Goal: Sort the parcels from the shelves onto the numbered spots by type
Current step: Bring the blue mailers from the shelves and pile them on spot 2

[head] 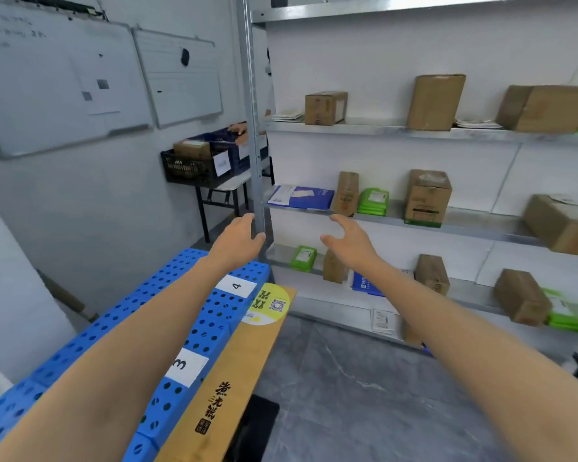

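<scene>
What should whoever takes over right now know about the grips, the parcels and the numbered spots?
Open, holding nothing: left grip and right grip, held out toward the middle shelf.
Parcels on the shelves: brown boxes, green packets, blue envelope.
Done: nothing visible on spot 3 or spot 4.
Left: all the visible sorting.

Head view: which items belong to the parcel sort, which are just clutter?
Job: cardboard boxes, blue mailer, green packets, shelves, label 3, label 4, left hand, right hand.
Lying about: whiteboards, black crate, wooden board.
</scene>
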